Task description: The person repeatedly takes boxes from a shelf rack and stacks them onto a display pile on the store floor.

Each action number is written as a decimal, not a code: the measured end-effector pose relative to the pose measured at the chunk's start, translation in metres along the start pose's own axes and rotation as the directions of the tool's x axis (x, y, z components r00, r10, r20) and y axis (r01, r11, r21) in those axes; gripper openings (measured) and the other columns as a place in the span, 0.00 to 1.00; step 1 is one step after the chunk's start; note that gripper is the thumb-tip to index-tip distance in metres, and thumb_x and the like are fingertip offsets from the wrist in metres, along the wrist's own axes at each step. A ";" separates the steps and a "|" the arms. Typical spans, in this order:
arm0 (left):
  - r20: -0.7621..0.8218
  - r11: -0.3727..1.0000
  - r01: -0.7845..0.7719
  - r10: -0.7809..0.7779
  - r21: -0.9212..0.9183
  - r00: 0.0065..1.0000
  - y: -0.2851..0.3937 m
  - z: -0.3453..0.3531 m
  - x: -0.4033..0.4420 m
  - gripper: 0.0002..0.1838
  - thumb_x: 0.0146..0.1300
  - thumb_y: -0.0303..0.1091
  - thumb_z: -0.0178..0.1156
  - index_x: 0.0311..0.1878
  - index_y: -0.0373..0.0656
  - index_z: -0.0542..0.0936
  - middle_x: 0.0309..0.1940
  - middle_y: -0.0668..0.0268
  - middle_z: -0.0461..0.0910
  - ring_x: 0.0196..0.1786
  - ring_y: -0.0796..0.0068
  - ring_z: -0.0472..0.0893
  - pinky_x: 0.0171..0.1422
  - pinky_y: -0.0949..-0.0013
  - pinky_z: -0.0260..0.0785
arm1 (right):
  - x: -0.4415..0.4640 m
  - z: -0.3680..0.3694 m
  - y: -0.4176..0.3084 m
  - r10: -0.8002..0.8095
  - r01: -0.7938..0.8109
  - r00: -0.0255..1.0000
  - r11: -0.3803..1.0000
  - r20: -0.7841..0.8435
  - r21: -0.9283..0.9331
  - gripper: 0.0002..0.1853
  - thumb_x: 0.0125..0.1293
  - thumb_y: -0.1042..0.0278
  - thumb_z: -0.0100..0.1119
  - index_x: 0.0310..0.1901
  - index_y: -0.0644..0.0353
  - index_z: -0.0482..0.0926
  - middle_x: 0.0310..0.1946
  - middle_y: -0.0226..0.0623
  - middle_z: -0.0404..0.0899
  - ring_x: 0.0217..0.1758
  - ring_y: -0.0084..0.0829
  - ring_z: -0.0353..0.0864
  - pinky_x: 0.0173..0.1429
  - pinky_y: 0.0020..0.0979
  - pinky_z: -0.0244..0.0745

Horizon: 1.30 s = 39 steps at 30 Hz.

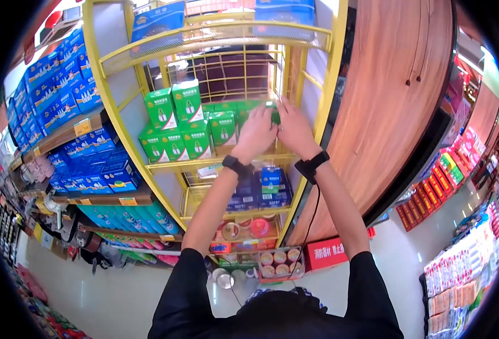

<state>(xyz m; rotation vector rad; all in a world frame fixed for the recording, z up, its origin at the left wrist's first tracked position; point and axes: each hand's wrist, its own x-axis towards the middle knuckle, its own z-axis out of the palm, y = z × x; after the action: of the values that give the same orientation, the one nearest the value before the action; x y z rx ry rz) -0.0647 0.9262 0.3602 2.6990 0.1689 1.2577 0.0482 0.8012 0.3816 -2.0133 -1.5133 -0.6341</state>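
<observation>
My left hand (256, 134) and my right hand (295, 129) meet at the right end of a shelf in a yellow metal rack. Between them shows a small part of a green box (275, 116), with the fingers of both hands closed over it; most of it is hidden behind them. Just left of my left hand stands another green box (223, 129). Further left, several like it form a front row, and two upright boxes, one green box (160, 108) and a second green box (188, 100), rest on top.
Below, the rack's yellow shelf edge (235, 214) fronts dark blue boxes (243, 198). Blue boxes (57, 85) fill the shelving on the left. A wooden panel (396, 85) stands close on the right. A red box (325, 254) sits on the floor, and a black cord (311, 217) hangs by my right wrist.
</observation>
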 end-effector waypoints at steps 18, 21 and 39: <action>-0.022 0.936 0.244 -0.257 -0.255 0.966 0.025 -0.007 -0.035 0.33 0.65 0.24 0.71 0.75 0.39 0.74 0.67 0.43 0.80 0.65 0.41 0.84 0.72 0.50 0.78 | -0.022 0.002 -0.010 0.081 -0.062 0.986 0.990 -0.149 0.125 0.24 0.63 0.82 0.67 0.62 0.64 0.79 0.64 0.52 0.76 0.59 0.62 0.85 0.61 0.55 0.84; -0.195 0.960 0.185 -0.226 -0.210 0.954 0.050 -0.017 -0.054 0.36 0.62 0.19 0.72 0.76 0.42 0.76 0.66 0.50 0.82 0.64 0.48 0.85 0.68 0.54 0.80 | -0.043 -0.014 -0.019 -0.028 0.063 0.965 0.990 -0.261 0.125 0.26 0.58 0.84 0.66 0.61 0.66 0.79 0.67 0.53 0.77 0.63 0.57 0.85 0.59 0.53 0.86; 0.608 0.745 0.519 -0.195 -0.419 0.770 0.393 0.190 -0.254 0.27 0.61 0.30 0.81 0.62 0.41 0.82 0.47 0.51 0.91 0.50 0.52 0.93 0.54 0.55 0.84 | -0.534 -0.152 0.116 0.516 -0.518 0.845 0.726 0.141 0.451 0.27 0.62 0.73 0.75 0.64 0.51 0.85 0.61 0.36 0.85 0.64 0.48 0.86 0.63 0.45 0.86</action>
<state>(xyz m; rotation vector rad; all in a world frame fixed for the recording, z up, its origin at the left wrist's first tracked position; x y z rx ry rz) -0.0681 0.4793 0.1242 2.2030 0.2103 0.3202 0.0135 0.2940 0.1299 -1.9021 -0.9006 -0.0116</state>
